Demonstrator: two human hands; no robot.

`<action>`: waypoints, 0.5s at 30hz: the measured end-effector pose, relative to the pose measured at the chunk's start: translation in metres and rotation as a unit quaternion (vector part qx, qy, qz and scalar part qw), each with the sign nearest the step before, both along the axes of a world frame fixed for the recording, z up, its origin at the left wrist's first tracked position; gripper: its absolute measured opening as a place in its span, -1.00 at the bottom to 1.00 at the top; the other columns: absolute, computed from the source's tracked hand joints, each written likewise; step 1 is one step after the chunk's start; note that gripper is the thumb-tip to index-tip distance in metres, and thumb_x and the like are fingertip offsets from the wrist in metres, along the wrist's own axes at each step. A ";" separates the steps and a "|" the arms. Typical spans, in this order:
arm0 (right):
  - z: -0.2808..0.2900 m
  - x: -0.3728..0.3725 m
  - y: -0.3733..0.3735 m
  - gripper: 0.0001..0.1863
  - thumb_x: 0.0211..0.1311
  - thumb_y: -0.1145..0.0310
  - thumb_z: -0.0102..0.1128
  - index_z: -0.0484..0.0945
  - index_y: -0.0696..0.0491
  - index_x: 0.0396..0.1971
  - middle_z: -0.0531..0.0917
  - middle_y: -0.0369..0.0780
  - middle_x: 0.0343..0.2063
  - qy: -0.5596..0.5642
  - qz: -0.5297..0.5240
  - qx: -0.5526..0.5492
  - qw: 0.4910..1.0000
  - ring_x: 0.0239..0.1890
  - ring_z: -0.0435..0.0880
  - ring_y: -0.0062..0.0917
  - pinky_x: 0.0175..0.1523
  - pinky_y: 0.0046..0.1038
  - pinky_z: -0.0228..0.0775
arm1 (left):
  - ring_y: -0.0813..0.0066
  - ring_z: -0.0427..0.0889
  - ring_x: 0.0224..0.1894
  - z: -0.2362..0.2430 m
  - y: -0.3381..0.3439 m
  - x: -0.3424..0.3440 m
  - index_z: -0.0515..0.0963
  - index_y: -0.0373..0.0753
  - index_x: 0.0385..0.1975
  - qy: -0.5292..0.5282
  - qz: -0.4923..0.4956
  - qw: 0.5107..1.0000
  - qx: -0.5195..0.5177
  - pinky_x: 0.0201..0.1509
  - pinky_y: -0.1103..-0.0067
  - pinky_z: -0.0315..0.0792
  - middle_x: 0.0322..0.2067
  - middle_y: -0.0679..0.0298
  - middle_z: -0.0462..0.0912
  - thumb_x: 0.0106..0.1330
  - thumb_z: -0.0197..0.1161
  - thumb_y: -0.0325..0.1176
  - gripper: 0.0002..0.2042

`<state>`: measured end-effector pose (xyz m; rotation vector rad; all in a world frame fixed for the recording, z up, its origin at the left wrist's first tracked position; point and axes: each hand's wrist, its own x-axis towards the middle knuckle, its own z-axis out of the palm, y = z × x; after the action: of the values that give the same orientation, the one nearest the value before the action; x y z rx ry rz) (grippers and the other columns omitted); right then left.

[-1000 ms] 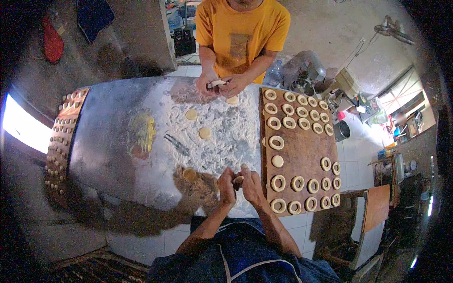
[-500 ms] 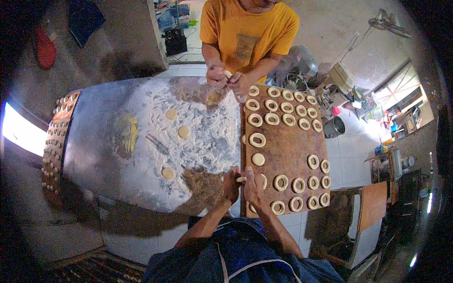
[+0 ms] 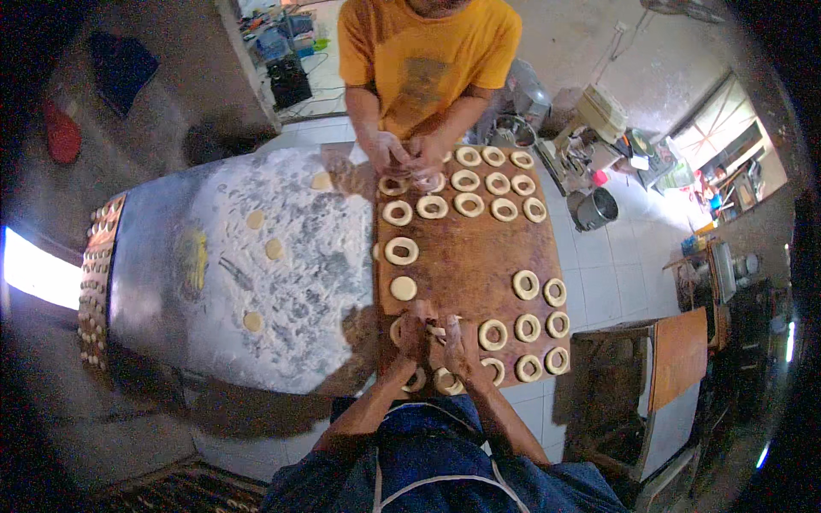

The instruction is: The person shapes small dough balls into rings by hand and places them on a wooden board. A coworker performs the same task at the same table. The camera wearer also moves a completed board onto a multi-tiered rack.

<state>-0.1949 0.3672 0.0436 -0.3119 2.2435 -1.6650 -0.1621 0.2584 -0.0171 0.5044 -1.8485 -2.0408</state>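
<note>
My left hand [image 3: 411,335] and my right hand [image 3: 457,340] meet over the near edge of a brown wooden board [image 3: 466,265], pinching one ring of pale dough [image 3: 436,328] between their fingers. Several finished dough rings [image 3: 528,327] lie in rows beside my hands, with more rings [image 3: 469,203] at the far end. A flat round dough disc [image 3: 403,288] lies just beyond my left hand. Across the board a person in an orange shirt [image 3: 428,60] shapes dough with both hands [image 3: 402,156].
A floured metal table [image 3: 282,274] spreads to the left, with a few dough discs [image 3: 253,321] and a yellow tool [image 3: 195,259] on it. A tray of rings [image 3: 96,282] hangs off its left end. A wooden stool [image 3: 676,359] and a pot [image 3: 596,208] stand at the right.
The view has shifted right, so the board sits more central. My hands moved from the board's left edge onto its near row, still working dough. The other person's hands moved onto the board's far corner.
</note>
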 end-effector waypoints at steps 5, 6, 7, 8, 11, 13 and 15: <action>0.008 -0.021 0.053 -0.46 0.43 0.03 -0.21 0.61 0.17 -0.39 0.59 0.02 -0.55 0.043 0.089 0.189 0.977 -0.51 0.55 -0.09 -0.40 -0.06 0.26 | 0.33 0.51 -0.34 0.000 0.046 -0.024 0.51 -0.26 -0.30 0.066 0.042 0.922 -0.380 -0.29 0.37 0.45 -0.39 0.21 0.50 0.46 0.06 -0.17 -0.73; 0.005 -0.020 0.059 -0.45 0.43 0.02 -0.22 0.61 0.17 -0.40 0.58 0.03 -0.56 0.064 0.044 0.134 0.988 -0.52 0.54 -0.09 -0.41 -0.05 0.25 | 0.37 0.51 -0.35 0.005 0.053 -0.031 0.48 -0.26 -0.36 0.050 0.036 0.989 -0.132 -0.30 0.41 0.42 -0.42 0.22 0.50 0.47 0.05 -0.14 -0.70; -0.003 -0.018 0.066 -0.44 0.43 0.01 -0.24 0.61 0.17 -0.41 0.57 0.03 -0.58 0.085 -0.001 0.078 0.993 -0.53 0.53 -0.09 -0.41 -0.04 0.24 | 0.41 0.51 -0.35 0.010 0.060 -0.039 0.46 -0.25 -0.41 0.024 -0.002 0.992 0.121 -0.32 0.44 0.39 -0.45 0.23 0.49 0.49 0.03 -0.11 -0.67; -0.026 -0.019 0.080 -0.41 0.44 -0.03 -0.25 0.61 0.17 -0.40 0.57 -0.03 -0.55 0.090 -0.021 0.074 0.993 -0.50 0.54 -0.18 -0.37 -0.10 0.29 | 0.46 0.51 -0.35 0.017 0.069 -0.044 0.43 -0.24 -0.46 -0.003 -0.041 0.929 0.368 -0.33 0.47 0.36 -0.49 0.24 0.48 0.50 0.02 -0.09 -0.64; -0.071 -0.028 0.113 -0.37 0.43 -0.11 -0.26 0.61 0.15 -0.36 0.59 -0.11 -0.49 0.018 -0.051 0.045 0.998 -0.42 0.58 -0.35 -0.29 -0.20 0.37 | 0.37 0.58 -0.24 0.017 0.093 -0.043 0.49 -0.19 -0.30 -0.153 -0.073 0.985 -0.045 -0.20 0.42 0.44 -0.31 0.25 0.58 0.48 0.01 -0.02 -0.66; -0.058 -0.035 0.120 -0.50 0.38 -0.03 -0.10 0.60 0.14 -0.30 0.61 -0.15 -0.45 -0.062 -0.042 -0.070 0.995 -0.31 0.59 -0.39 -0.19 -0.26 0.40 | 0.30 0.57 -0.25 -0.010 0.087 -0.053 0.48 -0.23 -0.21 -0.084 -0.089 0.980 -0.155 -0.19 0.39 0.43 -0.31 0.21 0.57 0.51 -0.06 -0.06 -0.66; -0.027 -0.047 0.129 -0.65 0.31 0.13 0.12 0.59 0.17 -0.26 0.65 -0.24 -0.39 0.016 -0.036 -0.113 0.993 -0.20 0.59 -0.46 -0.05 -0.37 0.43 | 0.28 0.50 -0.36 -0.032 0.085 -0.068 0.43 -0.28 -0.28 0.000 -0.064 0.985 -0.160 -0.28 0.37 0.38 -0.41 0.18 0.48 0.55 -0.12 -0.10 -0.65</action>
<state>-0.2417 0.4959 0.0164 -0.3165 2.1141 -1.9711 -0.2301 0.3429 -0.0496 0.3036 -2.2043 -1.7648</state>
